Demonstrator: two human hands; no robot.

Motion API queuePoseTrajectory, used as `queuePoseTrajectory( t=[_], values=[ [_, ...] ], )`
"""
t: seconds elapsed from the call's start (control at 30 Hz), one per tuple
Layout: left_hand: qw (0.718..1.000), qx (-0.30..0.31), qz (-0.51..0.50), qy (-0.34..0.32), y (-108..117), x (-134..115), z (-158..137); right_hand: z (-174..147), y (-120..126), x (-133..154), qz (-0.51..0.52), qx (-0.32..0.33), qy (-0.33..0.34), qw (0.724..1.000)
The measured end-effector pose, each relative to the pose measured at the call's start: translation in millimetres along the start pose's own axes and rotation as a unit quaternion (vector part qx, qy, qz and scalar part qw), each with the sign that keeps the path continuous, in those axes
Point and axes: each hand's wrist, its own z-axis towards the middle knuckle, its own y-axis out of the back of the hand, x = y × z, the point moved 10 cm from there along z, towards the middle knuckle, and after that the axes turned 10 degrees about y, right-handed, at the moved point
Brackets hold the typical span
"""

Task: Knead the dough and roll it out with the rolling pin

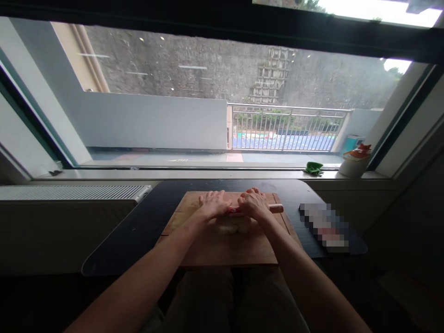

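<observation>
Radiator: a white ribbed radiator (69, 192) runs along the far left, under the window sill.
Counter: a dark, rounded-cornered counter (138, 231) with bare surface left of the board.
Board: a brown rectangular wooden cutting board (225, 252) lies in the middle of the counter, its near edge at the counter's near edge; its near half is bare.
Left hand: the left hand (215, 203) lies palm down on the pin, fingers together and slightly curled, pressing rather than gripping.
Dough: a pale lump of dough (234, 225) sits on the board just under and near of both hands, partly hidden by them.
Rolling pin: a wooden rolling pin with a red band (275, 208) lies crosswise on the dough; only its right end and a red strip between the hands show.
Right hand: the right hand (255, 203) rests on the pin, touching the left hand, fingers together and bent over it.
Right of board: a narrow dark strip of counter, then a blurred flat object (326, 226).
Sill: a green cloth (314, 169) and a white pot with an orange figure (355, 162) stand well apart from the hands.
</observation>
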Motion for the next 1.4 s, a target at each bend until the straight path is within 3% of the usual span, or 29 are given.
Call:
queuePoseTrajectory(
  t=[0.1, 0.17, 0.27, 0.4, 0.5, 0.6, 0.7, 0.8, 0.9, 1.0, 1.23, 1.3, 1.4],
  values=[
    [1.0, 0.003, -0.008, 0.017, -2, 4, 25, 22, -5, -9, 0.005, 0.03, -0.02, 0.999],
    [1.0, -0.003, -0.008, 0.014, -3, 4, 26, 23, -5, -7, 0.001, 0.023, -0.011, 1.0],
    [0.999, -0.032, -0.004, -0.017, 0, -2, 1, 2, 1, 3, -0.01, -0.023, 0.018, 1.0],
    [0.995, -0.083, 0.012, -0.061, 8, -6, -52, -50, 16, 23, -0.033, -0.103, 0.053, 0.993],
    [0.994, -0.07, 0.011, -0.087, 8, -7, -70, -70, 21, 30, -0.038, -0.117, 0.062, 0.99],
    [0.997, -0.01, 0.007, -0.079, 2, -8, -53, -54, 15, 23, -0.038, -0.071, 0.043, 0.996],
    [0.998, 0.035, 0.008, -0.06, -4, -10, -15, -18, 3, 7, -0.029, -0.004, 0.007, 1.0],
    [0.999, 0.043, 0.004, -0.026, -9, -7, 22, 13, -5, -6, -0.014, 0.029, -0.017, 0.999],
    [0.999, 0.033, 0.002, -0.01, -12, -4, 36, 24, -7, -10, -0.015, 0.025, -0.015, 0.999],
    [0.999, -0.01, 0.003, -0.036, -5, -8, 19, 9, -2, -3, -0.022, -0.011, 0.003, 1.0],
    [0.992, -0.094, 0.017, -0.088, 11, -10, -60, -64, 15, 22, -0.01, -0.114, 0.019, 0.993],
    [0.99, -0.095, 0.016, -0.101, 12, -11, -66, -69, 16, 23, -0.01, -0.121, 0.015, 0.993],
    [0.993, -0.074, 0.022, -0.089, 10, -13, -46, -53, 12, 16, -0.014, -0.103, 0.006, 0.995]
  ],
)
